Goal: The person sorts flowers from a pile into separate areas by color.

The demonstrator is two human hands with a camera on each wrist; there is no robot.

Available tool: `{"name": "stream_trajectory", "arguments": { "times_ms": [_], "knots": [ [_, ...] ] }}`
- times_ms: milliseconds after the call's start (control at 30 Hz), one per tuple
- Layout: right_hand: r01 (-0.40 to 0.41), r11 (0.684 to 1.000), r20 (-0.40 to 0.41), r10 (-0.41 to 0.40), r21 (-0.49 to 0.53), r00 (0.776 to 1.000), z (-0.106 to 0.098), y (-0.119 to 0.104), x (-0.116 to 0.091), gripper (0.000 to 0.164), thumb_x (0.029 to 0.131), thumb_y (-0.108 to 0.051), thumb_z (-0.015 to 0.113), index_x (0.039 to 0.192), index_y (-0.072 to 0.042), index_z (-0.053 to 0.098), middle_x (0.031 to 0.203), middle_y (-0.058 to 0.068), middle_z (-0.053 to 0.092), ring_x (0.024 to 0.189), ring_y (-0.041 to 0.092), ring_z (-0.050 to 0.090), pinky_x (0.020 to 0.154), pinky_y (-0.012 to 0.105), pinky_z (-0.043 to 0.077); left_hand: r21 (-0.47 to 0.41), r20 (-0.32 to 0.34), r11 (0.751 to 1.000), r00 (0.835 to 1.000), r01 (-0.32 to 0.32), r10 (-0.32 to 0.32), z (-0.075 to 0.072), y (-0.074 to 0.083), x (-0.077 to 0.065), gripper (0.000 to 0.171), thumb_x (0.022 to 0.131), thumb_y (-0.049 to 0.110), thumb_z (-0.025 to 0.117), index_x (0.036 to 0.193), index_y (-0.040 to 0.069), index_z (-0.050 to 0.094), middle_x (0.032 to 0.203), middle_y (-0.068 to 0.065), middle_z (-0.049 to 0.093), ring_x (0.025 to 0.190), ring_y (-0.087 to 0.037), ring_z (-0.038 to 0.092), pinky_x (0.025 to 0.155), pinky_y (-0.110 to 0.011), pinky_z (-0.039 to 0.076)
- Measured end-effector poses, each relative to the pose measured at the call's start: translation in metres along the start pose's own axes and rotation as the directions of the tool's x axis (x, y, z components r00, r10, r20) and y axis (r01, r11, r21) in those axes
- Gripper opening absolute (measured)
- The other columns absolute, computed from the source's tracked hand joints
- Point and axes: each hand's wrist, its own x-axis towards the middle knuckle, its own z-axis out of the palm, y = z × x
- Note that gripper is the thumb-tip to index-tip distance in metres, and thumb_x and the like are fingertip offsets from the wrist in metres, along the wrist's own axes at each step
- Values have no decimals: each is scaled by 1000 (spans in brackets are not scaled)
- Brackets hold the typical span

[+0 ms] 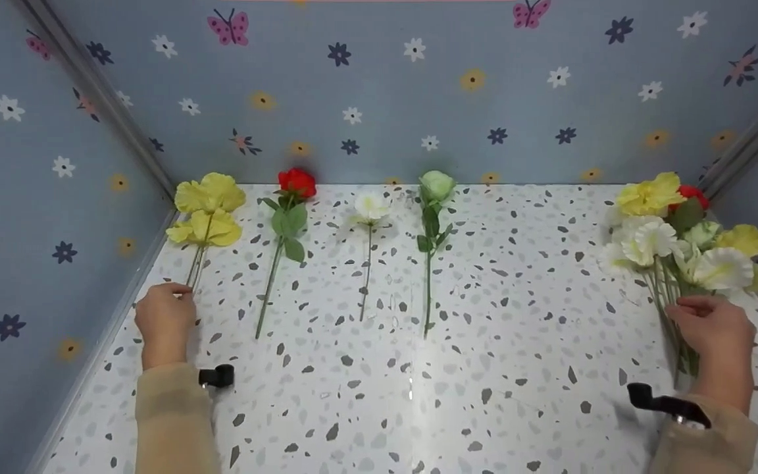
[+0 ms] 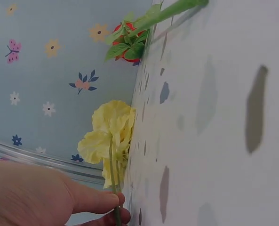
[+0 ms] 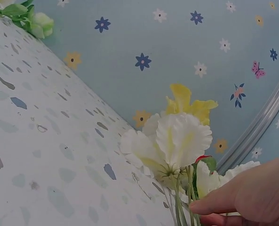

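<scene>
On my feed the left hand [image 1: 167, 320] pinched the yellow flowers [image 1: 213, 193] by their stems [image 1: 196, 268], the right hand [image 1: 716, 329] stems in the mixed bunch [image 1: 651, 240]; I judged light pressure best

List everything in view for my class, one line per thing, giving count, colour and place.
Yellow flowers: two blooms, yellow, far left
Red rose: one, red, right of the yellow flowers
White flower: one, white, between the two roses
Pale green rose: one, pale green, right of the white flower
Mixed bunch: one, yellow, white, red and pale green, far right; blooms overlap
Speckled surface: one, white, beneath the flowers
Patterned panels: three, blue-grey, back and both sides
Left hand: one, bare, pinching yellow-flower stems
Right hand: one, bare, pinching bunch stems
Sleeves: two, beige, on both arms
</scene>
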Motion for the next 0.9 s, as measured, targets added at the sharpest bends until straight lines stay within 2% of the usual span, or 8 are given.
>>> {"name": "stream_trajectory", "arguments": {
  "times_ms": [100,233,400,500,633,767,900],
  "knots": [
    [16,1000,2,-16,1,1000,2,0,1,56,100,-40,58,141,-1,55,142,28,49,124,47,46,86,52,46,9,10,1000,1000,11,-11,-4,-2,-1,33,101,11,50,125,-3,67,130,-29,61,121,-51,52,103,-62,39],
    [-8,1000,-14,8,11,1000,2,0,1,56,100,-39,58,140,-1,55,141,28,50,127,48,43,88,54,45,5,19,1000,1000,-3,2,-4,0,-3,34,98,11,50,123,-3,68,125,-29,63,116,-50,54,97,-60,42],
    [23,1000,15,-23,7,1000,1,1,0,58,98,-41,60,139,0,56,135,27,54,121,46,47,80,46,47,-7,25,1000,1000,-2,3,-3,4,-4,34,97,12,50,120,-4,68,124,-29,63,112,-49,55,88,-57,47],
    [6,1000,36,-5,-19,999,1,-2,1,60,98,-43,60,141,-1,55,138,27,52,125,48,44,86,51,46,-15,27,1000,1000,1,-1,-3,7,-6,34,97,14,51,120,-5,67,126,-30,62,112,-49,55,89,-58,46],
    [-19,999,49,21,-37,999,1,-4,0,60,98,-45,58,141,-3,55,146,28,46,133,51,36,100,60,39,-5,27,1000,1000,1,-1,-5,10,-7,35,97,18,53,119,-6,67,123,-30,63,109,-47,56,90,-57,46],
    [-29,1000,15,29,-3,999,2,-4,-1,57,100,-44,56,139,-3,57,144,26,50,132,49,38,102,60,38,4,25,1000,1000,13,-13,-6,13,-7,36,98,21,54,120,-5,66,119,-28,65,102,-43,57,86,-53,47],
    [-74,997,-56,76,28,996,4,-7,-3,55,101,-43,55,140,-5,58,141,23,54,132,46,40,99,58,41,-11,29,1000,999,25,-24,-7,19,-8,38,98,23,55,123,-5,64,114,-25,66,92,-37,62,77,-46,49]
  ]
}}
